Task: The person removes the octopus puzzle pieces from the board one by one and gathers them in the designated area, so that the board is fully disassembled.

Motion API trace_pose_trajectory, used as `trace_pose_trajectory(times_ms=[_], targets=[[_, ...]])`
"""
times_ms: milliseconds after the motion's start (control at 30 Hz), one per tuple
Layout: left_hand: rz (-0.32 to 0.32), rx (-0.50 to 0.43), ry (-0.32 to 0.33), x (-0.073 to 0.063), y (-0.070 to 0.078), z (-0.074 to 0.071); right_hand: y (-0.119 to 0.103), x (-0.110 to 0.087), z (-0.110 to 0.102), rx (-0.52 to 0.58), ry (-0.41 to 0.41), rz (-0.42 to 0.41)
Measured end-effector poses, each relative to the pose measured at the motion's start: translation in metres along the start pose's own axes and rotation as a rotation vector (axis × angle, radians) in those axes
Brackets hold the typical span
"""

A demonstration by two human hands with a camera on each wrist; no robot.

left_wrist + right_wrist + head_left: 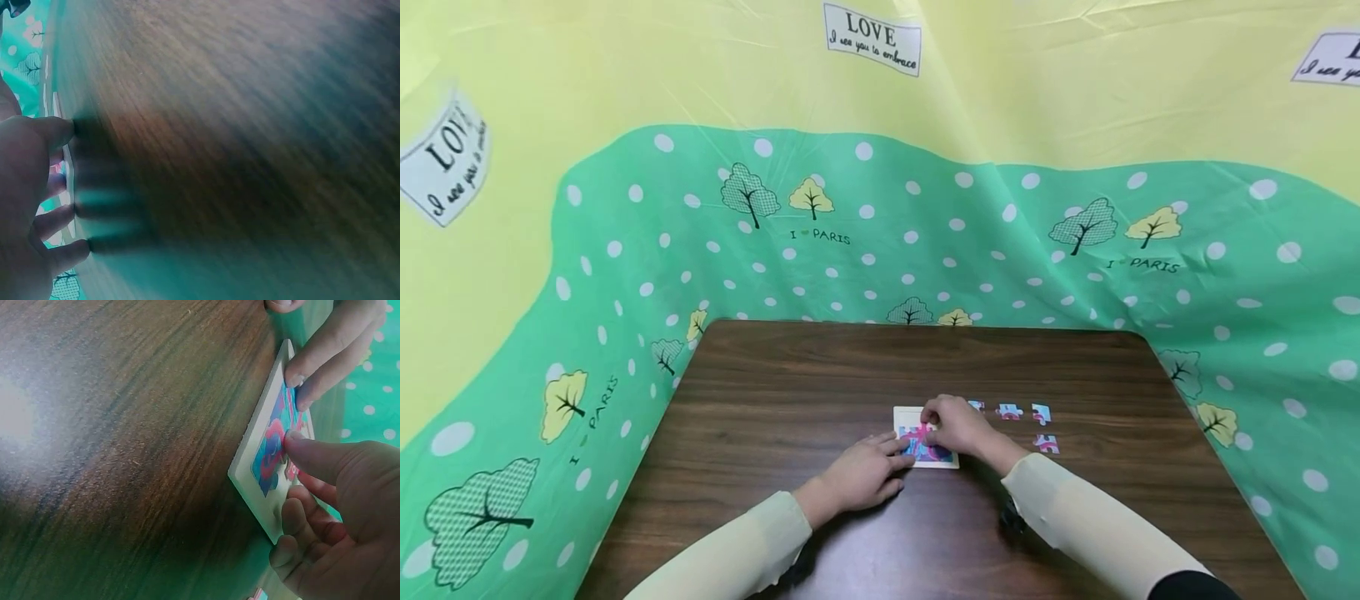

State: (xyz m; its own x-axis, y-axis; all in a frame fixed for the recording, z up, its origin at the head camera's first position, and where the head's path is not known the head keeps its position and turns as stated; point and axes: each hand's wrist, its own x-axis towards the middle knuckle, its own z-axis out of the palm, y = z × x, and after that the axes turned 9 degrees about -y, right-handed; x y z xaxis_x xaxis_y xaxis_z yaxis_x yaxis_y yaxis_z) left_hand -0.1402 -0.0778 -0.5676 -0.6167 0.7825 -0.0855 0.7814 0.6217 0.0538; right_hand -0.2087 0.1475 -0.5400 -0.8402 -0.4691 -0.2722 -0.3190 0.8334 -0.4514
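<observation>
A small jigsaw puzzle in a pale frame (pixel 951 464) lies on the brown table, partly filled with blue, pink and purple pieces. My left hand (pixel 867 472) rests at its left side, fingers extended, with fingertips on the puzzle's edge. From the right, my right hand (pixel 957 425) reaches over the frame. Its thumb and fingers pinch a pink puzzle piece (pixel 291 470) low over the board, and they hide much of that piece. In the right wrist view, fingertips of the left hand (pixel 334 353) press on the far part of the puzzle.
Several loose puzzle pieces lie right of the frame, among them one at the back (pixel 1010 412), a corner piece (pixel 1041 414) and a nearer pink one (pixel 1047 444). The wooden table (pixel 775 375) meets a green and yellow printed cloth (pixel 880 225) behind it.
</observation>
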Motion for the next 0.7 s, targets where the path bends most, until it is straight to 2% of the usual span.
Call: trace_pose_trajectory(times_ms=[200,500,700], targets=[[0.008,0.001,0.002,0.0010,-0.0003,-0.0024,0.0014,0.0034,-0.0009,0.044,-0.017,0.020],[0.009,-0.014,-0.006,0.0009,-0.0007,-0.0058,0.0019,0.0034,-0.0080,0.153,-0.063,0.007],[0.015,0.024,0.009,0.0018,-0.0024,-0.0067,0.0019,0.0041,-0.0085,0.176,-0.048,-0.009]])
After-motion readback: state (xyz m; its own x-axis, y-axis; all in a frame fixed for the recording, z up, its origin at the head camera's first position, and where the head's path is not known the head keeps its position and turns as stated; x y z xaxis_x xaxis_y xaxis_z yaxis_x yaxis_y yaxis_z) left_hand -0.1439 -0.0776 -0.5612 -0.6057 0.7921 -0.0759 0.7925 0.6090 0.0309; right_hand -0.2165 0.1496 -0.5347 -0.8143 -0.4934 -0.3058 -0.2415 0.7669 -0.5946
